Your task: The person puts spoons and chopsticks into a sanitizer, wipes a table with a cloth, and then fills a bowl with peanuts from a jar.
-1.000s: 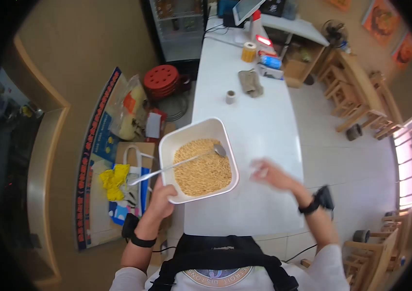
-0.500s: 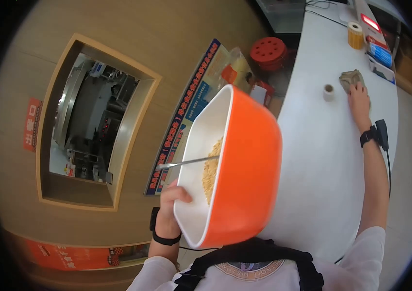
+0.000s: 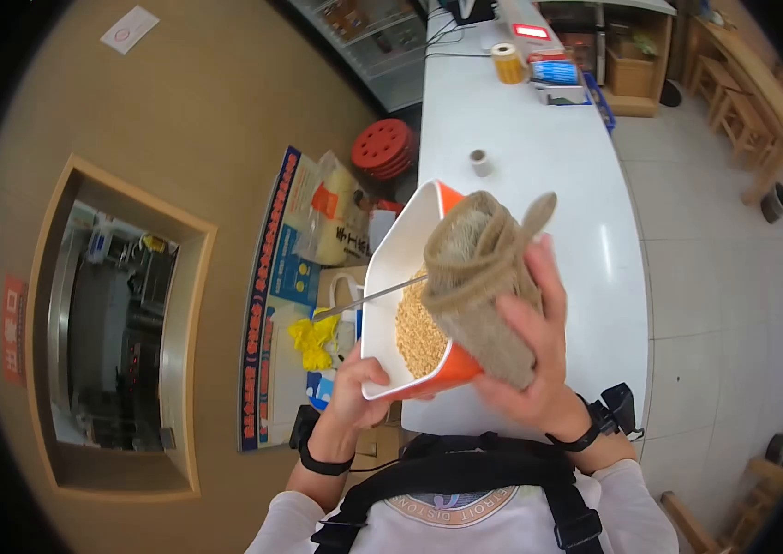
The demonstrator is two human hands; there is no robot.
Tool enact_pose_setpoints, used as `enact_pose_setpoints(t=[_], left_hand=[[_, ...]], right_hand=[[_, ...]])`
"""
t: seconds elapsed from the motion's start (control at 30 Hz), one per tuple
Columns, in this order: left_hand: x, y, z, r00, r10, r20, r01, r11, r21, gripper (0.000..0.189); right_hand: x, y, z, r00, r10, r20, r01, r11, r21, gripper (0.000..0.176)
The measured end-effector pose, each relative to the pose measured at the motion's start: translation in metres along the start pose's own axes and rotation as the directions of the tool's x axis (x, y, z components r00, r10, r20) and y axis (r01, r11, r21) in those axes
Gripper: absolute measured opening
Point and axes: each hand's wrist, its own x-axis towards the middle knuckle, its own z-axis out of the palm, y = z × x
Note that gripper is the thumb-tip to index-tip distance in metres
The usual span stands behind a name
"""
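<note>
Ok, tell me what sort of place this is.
Probably a small eatery, seen from the staff side: a long white counter with a lit display at its far end, a wall hatch opening onto a steel kitchen, and wooden tables and stools on the tiled floor beyond.

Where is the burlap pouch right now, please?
In the head view, the burlap pouch sits centre frame in the right hand, pressed against the tilted orange bowl of grain that the left hand holds.
</note>
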Motion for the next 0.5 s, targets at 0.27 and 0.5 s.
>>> enact_pose_setpoints(t=[0.27,0.5], left_hand=[[-0.004,-0.002,-0.008,0.999,-0.034,0.022,0.030,0.990,0.139,0.071],[-0.012,-0.001,-0.006,0.994,-0.089,0.069,0.085,0.995,0.052,0.070]], right_hand=[[0.018,0.007,-0.015,0.955,0.261,0.141,-0.291,0.918,0.270,0.048],[0.023,0.002,-0.006,0.985,0.150,-0.087,-0.124,0.960,0.252,0.038]])
